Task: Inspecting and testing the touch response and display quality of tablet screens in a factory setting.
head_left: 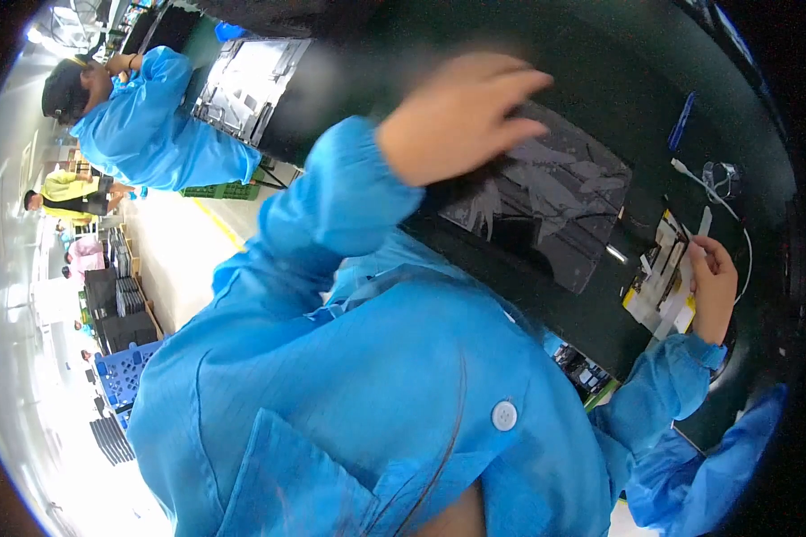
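Note:
My left hand (466, 116) hovers over the far left part of a dark glossy panel (555, 210), fingers stretched apart and nothing visible in them. Cloudy patches and streaks mark the panel's surface, and its left corner lies in the shade of my arm. On the right, my right hand (713, 285) rests at the edge of a flat part (661, 273) with yellow borders and pale strips. Its fingers are curled together there; what they pinch is too small to make out. A small silvery piece (616, 254) lies between the panel and the yellow-bordered part.
Beyond my right hand are a white cable (734, 215), a blue slim tool (681, 121) and a small clear round item (721, 179). At the left, a co-worker in a blue smock (166, 125) sits by a bright metallic frame (251, 85). Another blue sleeve (716, 474) shows lower right.

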Demonstrator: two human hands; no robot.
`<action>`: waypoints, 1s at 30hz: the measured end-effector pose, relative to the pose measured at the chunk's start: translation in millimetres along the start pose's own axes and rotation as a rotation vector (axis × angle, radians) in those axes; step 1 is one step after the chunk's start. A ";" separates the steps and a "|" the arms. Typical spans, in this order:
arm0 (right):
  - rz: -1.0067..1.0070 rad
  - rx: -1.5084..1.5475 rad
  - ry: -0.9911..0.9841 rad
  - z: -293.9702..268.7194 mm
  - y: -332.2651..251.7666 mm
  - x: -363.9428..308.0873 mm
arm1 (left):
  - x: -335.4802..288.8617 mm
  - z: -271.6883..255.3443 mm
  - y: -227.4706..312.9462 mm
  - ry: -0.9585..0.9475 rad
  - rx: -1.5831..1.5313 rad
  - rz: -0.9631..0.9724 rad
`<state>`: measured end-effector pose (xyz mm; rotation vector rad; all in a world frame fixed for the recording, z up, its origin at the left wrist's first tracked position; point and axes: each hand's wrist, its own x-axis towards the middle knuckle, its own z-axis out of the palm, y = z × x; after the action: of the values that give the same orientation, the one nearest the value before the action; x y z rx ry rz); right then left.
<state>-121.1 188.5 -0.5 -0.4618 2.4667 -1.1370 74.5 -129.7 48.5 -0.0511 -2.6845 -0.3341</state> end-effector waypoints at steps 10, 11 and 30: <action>0.112 0.039 0.072 -1.7 18.4 18.1 | -93.2 8.4 -39.1 0.137 -0.250 -0.625; 0.112 0.029 0.134 0.8 17.0 19.1 | -91.8 8.4 -39.1 0.164 -0.368 -0.673; 0.065 -0.017 0.101 -6.7 28.8 21.5 | -88.5 6.7 -41.7 0.310 -1.013 -0.750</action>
<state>-146.9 201.0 -23.3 -0.3345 2.5597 -1.1396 148.2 -167.0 -4.2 0.6475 -1.8682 -1.7086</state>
